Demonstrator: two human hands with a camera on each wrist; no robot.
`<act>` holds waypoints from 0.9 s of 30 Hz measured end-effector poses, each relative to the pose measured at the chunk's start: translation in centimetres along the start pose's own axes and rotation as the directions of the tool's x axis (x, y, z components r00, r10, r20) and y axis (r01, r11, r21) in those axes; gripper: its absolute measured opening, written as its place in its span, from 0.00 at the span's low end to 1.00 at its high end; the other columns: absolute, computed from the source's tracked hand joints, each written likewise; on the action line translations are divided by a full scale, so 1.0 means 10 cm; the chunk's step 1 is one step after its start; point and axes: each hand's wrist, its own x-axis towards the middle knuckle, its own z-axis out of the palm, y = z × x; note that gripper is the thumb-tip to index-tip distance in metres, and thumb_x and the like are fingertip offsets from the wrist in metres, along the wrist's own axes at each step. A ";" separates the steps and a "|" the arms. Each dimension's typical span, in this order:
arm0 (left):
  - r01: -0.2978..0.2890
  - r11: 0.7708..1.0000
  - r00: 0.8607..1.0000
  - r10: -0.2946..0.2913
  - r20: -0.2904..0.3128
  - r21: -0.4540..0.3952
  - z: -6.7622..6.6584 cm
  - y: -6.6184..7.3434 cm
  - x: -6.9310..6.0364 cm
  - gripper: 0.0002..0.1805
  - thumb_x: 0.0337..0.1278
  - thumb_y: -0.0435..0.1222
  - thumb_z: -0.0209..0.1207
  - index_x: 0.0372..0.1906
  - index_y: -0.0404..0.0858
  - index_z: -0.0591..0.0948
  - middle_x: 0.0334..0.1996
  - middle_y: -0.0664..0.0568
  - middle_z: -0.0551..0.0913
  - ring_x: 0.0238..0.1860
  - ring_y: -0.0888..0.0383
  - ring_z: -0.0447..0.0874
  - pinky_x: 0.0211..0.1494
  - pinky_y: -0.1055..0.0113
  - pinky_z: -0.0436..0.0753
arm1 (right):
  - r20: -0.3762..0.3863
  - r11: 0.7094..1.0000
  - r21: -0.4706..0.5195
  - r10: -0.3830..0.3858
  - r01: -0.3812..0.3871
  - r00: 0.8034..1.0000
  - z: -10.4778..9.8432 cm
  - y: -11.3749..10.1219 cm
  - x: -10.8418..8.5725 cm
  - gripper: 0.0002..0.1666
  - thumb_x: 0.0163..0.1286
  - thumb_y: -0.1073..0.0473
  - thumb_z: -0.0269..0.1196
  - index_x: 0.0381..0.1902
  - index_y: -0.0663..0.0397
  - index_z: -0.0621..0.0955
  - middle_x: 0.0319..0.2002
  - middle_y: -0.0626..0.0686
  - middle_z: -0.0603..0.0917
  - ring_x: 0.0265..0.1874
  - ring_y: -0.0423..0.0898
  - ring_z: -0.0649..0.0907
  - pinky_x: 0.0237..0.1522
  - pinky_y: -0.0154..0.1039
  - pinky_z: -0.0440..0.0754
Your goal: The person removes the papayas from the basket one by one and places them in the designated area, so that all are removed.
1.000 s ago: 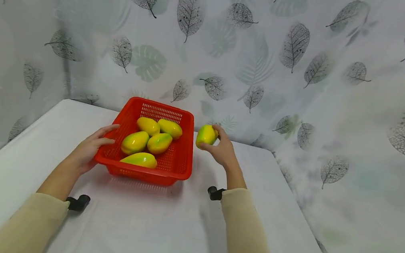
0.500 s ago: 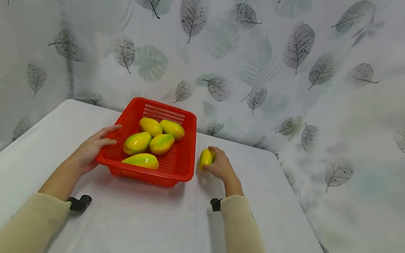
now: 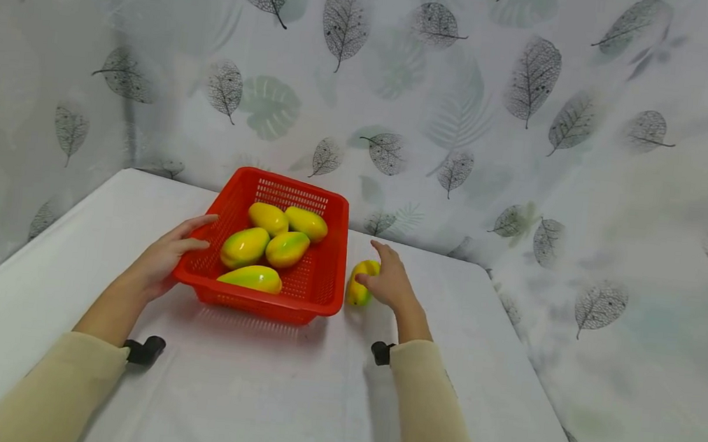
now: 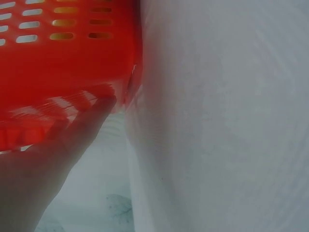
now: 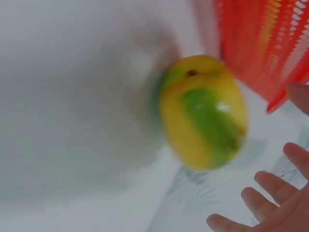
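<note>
A red plastic basket (image 3: 312,301) with slotted walls stands on the white table and contains several yellow-green mangoes (image 3: 244,248). My left hand (image 3: 157,265) holds its left rim, with two fingers reaching over the edge. Seen from the left wrist, part of that hand lies along the outside of the basket (image 4: 67,63). Just right of the basket, a single mango (image 5: 205,113) sits on the table. My right hand (image 3: 391,280) is beside and over this mango, fingers spread. In the right wrist view, the fingers (image 5: 275,187) are apart from the mango.
The white table (image 3: 250,394) extends in front of the basket and to both sides. A leaf-patterned curtain or wall covering (image 3: 367,75) rises directly behind the table and along its right side. A black wrist device (image 3: 145,350) shows at the left cuff.
My right hand has lowered the mango from the air to the table right of the basket, then released it and spread its fingers. My left hand stays at the basket's rim.
</note>
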 end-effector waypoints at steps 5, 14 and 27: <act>-0.005 1.000 1.000 0.005 0.000 0.003 0.01 0.05 -0.01 0.33 0.81 0.40 0.44 0.84 0.61 0.52 0.84 0.45 0.43 0.79 0.40 0.54 0.62 0.63 0.83 | -0.066 0.995 0.001 -0.100 0.100 0.993 -0.08 -0.37 0.01 0.44 0.71 0.48 0.63 0.81 0.46 0.62 0.79 0.57 0.63 0.78 0.58 0.64 0.75 0.63 0.66; -0.006 1.000 1.000 0.006 -0.001 -0.001 0.02 0.01 -0.02 0.33 0.82 0.40 0.42 0.83 0.61 0.52 0.84 0.44 0.45 0.79 0.39 0.55 0.63 0.62 0.82 | 0.110 0.984 0.013 -0.180 0.179 0.978 0.08 -1.18 -0.17 0.38 0.73 0.44 0.64 0.77 0.45 0.69 0.73 0.54 0.74 0.70 0.53 0.74 0.71 0.56 0.76; -0.016 1.000 1.000 0.016 -0.001 0.003 0.01 0.00 -0.01 0.33 0.81 0.40 0.43 0.84 0.59 0.53 0.84 0.44 0.45 0.80 0.39 0.53 0.63 0.62 0.82 | 0.381 0.987 0.061 -0.160 0.148 0.910 0.55 -1.48 -0.10 0.34 0.66 0.47 0.73 0.69 0.38 0.78 0.65 0.49 0.81 0.62 0.46 0.77 0.69 0.52 0.77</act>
